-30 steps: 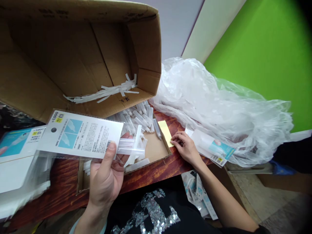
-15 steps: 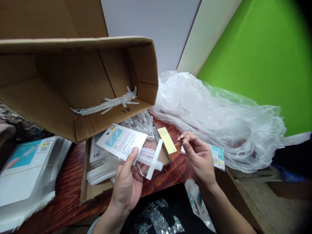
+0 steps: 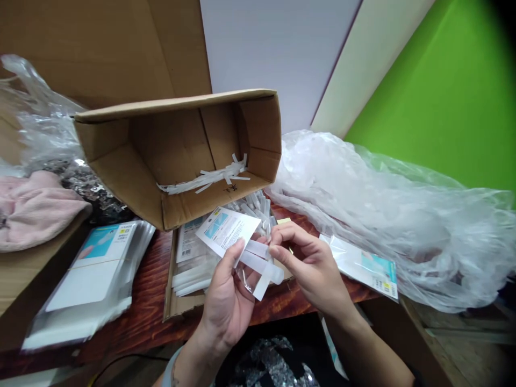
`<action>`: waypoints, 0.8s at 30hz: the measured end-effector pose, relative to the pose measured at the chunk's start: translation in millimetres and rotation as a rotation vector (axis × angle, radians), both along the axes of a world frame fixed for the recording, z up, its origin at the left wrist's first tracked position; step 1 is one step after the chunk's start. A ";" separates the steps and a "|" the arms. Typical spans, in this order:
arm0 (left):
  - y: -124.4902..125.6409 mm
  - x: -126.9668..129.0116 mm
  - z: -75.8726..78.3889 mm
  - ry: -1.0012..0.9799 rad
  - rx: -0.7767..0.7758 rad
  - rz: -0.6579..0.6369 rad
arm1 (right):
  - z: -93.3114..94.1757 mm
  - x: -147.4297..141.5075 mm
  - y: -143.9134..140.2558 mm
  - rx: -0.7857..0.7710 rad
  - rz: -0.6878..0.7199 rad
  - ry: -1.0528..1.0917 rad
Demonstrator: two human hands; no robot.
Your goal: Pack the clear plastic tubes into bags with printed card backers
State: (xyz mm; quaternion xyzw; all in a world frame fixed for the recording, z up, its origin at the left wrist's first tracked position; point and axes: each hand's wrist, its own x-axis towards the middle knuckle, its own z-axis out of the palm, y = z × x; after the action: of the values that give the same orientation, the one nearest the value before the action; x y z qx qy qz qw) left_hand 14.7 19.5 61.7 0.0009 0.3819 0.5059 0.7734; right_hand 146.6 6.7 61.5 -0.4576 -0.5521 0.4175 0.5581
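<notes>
A big brown box [image 3: 183,140] is gaping open, red table [image 3: 149,290] is showing past the left edge of the tray [image 3: 170,307], and near its front edge the left hand [image 3: 228,312] is pinching a packet [image 3: 226,231], while the right hand [image 3: 312,266] is curling by it, grip hard to tell.

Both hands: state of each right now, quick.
Left hand: closed, holding the printed package.
Right hand: fingers curled, fingertips at the white strip; whether they grip it cannot be told.
</notes>
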 end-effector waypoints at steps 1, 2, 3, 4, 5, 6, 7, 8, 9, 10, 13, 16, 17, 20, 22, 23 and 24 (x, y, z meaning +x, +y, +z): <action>-0.1 -0.6 0.2 -0.015 -0.005 -0.003 | 0.3 0.0 0.5 -0.013 0.015 0.016; -0.1 -1.2 0.3 -0.028 -0.012 -0.003 | 0.4 0.2 0.5 -0.024 0.025 0.033; 0.0 -1.7 0.3 -0.041 -0.016 -0.002 | 0.4 0.6 0.2 -0.034 0.032 0.047; 0.1 -2.2 0.3 -0.054 -0.020 -0.002 | 0.4 0.9 -0.4 -0.037 0.039 0.052; 0.2 -2.6 0.1 -0.067 -0.022 -0.005 | 0.5 1.3 -1.1 -0.036 0.043 0.046; 0.2 -2.9 -0.1 -0.079 -0.022 -0.007 | 0.6 1.4 -1.9 -0.027 0.041 0.030; 0.0 -3.2 -0.3 -0.088 -0.020 -0.010 | 0.7 1.3 -2.8 -0.013 0.036 0.006; -0.2 -3.3 -0.6 -0.092 -0.016 -0.012 | 1.0 0.9 -3.6 0.005 0.027 -0.017; -0.5 -3.4 -0.8 -0.095 -0.009 -0.014 | 1.2 0.2 -4.5 0.021 0.014 -0.038; -0.8 -3.4 -1.0 -0.094 -0.004 -0.016 | 1.5 -0.8 -5.3 0.036 -0.003 -0.056; -1.9 -2.8 -1.3 -0.088 -0.004 -0.022 | 1.6 -4.4 -7.5 0.066 -0.059 -0.088; -2.7 -2.0 -1.3 -0.086 -0.014 -0.015 | 0.4 -7.3 -8.9 0.094 -0.087 -0.098; -2.9 -1.8 -1.2 -0.087 -0.016 -0.015 | -0.2 -7.7 -9.1 0.099 -0.089 -0.097; -3.5 -1.7 -0.5 -0.089 -0.023 -0.022 | -2.1 -8.2 -9.4 0.103 -0.096 -0.088; -3.7 -1.8 0.2 -0.087 -0.023 -0.011 | -3.4 -9.1 -9.5 0.103 -0.100 -0.090; -3.6 -1.8 0.3 -0.085 -0.024 -0.003 | -3.9 -10.1 -9.5 0.104 -0.102 -0.082; -3.4 -1.8 0.3 -0.083 -0.026 0.003 | -4.6 -11.4 -9.5 0.103 -0.108 -0.055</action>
State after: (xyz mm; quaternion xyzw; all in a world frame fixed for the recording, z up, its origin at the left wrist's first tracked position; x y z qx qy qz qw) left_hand 12.9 16.1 62.0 -0.0305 0.3558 0.5015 0.7880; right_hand 135.1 -2.8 56.9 -0.4688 -0.5626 0.3449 0.5872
